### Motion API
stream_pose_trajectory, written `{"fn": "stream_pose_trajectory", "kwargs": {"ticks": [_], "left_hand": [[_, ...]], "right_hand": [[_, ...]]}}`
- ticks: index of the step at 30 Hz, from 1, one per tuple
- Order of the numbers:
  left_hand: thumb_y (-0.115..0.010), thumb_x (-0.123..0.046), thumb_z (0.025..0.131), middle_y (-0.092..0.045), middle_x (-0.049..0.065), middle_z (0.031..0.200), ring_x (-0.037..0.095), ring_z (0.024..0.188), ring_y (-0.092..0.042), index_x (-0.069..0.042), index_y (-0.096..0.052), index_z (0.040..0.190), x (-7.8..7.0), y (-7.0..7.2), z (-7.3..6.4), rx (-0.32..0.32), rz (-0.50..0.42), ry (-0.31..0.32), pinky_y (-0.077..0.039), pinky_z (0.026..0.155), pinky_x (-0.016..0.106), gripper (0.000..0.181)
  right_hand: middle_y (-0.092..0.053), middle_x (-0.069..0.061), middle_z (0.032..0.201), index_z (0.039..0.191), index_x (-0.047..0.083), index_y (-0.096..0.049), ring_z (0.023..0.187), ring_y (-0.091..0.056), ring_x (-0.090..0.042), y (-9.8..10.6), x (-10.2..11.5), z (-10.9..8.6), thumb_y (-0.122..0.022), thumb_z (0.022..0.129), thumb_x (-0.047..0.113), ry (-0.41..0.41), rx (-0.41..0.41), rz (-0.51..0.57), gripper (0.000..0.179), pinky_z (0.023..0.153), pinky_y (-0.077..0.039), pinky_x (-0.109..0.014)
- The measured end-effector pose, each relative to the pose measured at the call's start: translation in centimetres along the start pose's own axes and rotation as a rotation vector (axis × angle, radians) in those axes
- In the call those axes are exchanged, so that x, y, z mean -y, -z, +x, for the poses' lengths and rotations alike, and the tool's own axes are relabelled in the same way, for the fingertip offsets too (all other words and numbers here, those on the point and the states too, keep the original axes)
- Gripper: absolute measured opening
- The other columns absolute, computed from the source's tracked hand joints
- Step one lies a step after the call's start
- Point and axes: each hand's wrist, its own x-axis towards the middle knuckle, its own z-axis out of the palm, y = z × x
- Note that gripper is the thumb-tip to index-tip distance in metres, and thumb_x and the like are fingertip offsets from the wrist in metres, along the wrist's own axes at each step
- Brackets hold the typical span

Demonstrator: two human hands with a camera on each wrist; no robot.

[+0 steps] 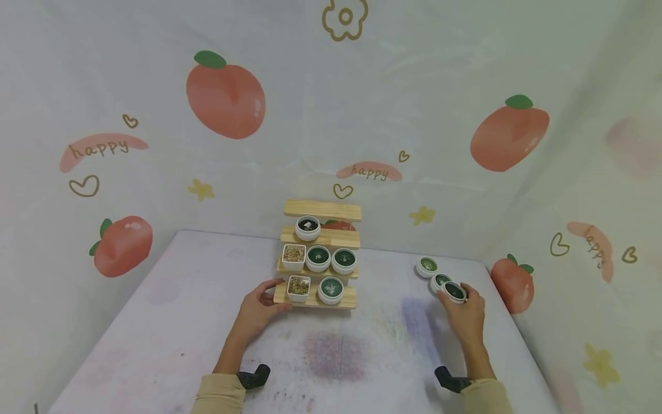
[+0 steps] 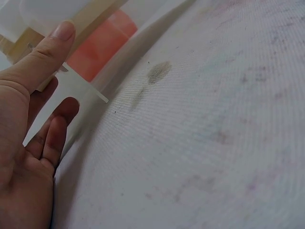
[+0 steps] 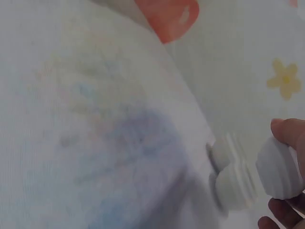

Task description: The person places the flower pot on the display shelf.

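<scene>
A stepped wooden rack (image 1: pixel 323 237) carries small white pots on its lower three tiers. My left hand (image 1: pixel 257 310) grips the left end of the bottom tier, the thumb along its front edge in the left wrist view. On that tier stand a square cup of brown bits (image 1: pixel 299 287) and a round green-filled pot (image 1: pixel 331 290). At the right, my right hand (image 1: pixel 465 310) holds a round white pot with dark green filling (image 1: pixel 455 292) between thumb and fingers. Beside it on the table are another green-filled pot (image 1: pixel 440 282) and a lighter green one (image 1: pixel 428 266).
Higher on the rack are a square cup (image 1: pixel 293 256), two green-filled pots (image 1: pixel 318 258) and a dark-filled pot (image 1: pixel 308 227). The top plank (image 1: pixel 323 209) is bare. A white cloth with fruit prints (image 1: pixel 226 98) hangs behind the stained white table (image 1: pixel 207 333).
</scene>
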Motion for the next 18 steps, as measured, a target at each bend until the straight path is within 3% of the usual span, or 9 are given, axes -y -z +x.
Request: {"fn": "stream_pose_trajectory", "kwargs": {"ticks": [3, 6, 8, 14, 18], "left_hand": [[-0.093, -0.037, 0.072, -0.071, 0.012, 0.105, 0.015, 0.088, -0.068, -0.024, -0.059, 0.141, 0.1, 0.0, 0.0, -0.006, 0.016, -0.003, -0.053, 0.073, 0.024, 0.078], [-0.093, -0.037, 0.072, -0.072, 0.011, 0.105, 0.014, 0.087, -0.068, -0.023, -0.059, 0.142, 0.2, 0.1, 0.0, -0.010, 0.024, -0.001, -0.053, 0.072, 0.024, 0.079], [-0.093, -0.037, 0.072, -0.072, 0.011, 0.105, 0.013, 0.087, -0.068, -0.023, -0.059, 0.142, 0.2, 0.1, -0.1, -0.010, 0.020, 0.001, -0.053, 0.072, 0.024, 0.079], [-0.093, -0.036, 0.073, -0.071, 0.013, 0.106, 0.016, 0.089, -0.068, -0.025, -0.059, 0.141, -0.2, 0.0, -0.2, 0.000, -0.001, 0.006, -0.052, 0.073, 0.023, 0.077], [-0.092, -0.035, 0.073, -0.071, 0.013, 0.106, 0.016, 0.090, -0.068, -0.024, -0.059, 0.141, -0.2, 0.0, -0.1, 0.001, 0.001, 0.003, -0.053, 0.073, 0.023, 0.076]], "right_hand": [[-0.049, -0.033, 0.138, 0.147, -0.007, -0.043, 0.118, -0.051, -0.041, -0.2, 1.7, -0.1, -0.079, 0.089, 0.027, 0.005, 0.010, 0.037, 0.076, 0.095, -0.044, -0.039], [-0.051, -0.027, 0.140, 0.149, -0.003, -0.042, 0.110, -0.053, -0.032, -0.4, 3.6, -0.2, -0.080, 0.088, 0.027, 0.019, 0.030, 0.090, 0.078, 0.078, -0.040, -0.014], [-0.051, -0.024, 0.143, 0.149, -0.002, -0.041, 0.111, -0.054, -0.029, -0.5, 5.0, -0.2, -0.081, 0.088, 0.026, 0.028, 0.050, 0.135, 0.078, 0.071, -0.037, -0.006], [-0.057, -0.016, 0.140, 0.148, 0.007, -0.044, 0.106, -0.057, -0.011, -0.7, 8.8, -0.4, -0.082, 0.088, 0.032, 0.051, 0.128, 0.184, 0.076, 0.071, -0.043, -0.008], [-0.059, -0.017, 0.135, 0.147, 0.006, -0.047, 0.108, -0.060, -0.017, -1.4, 10.6, -0.4, -0.081, 0.088, 0.029, 0.101, 0.177, 0.208, 0.072, 0.074, -0.043, -0.007]]}}
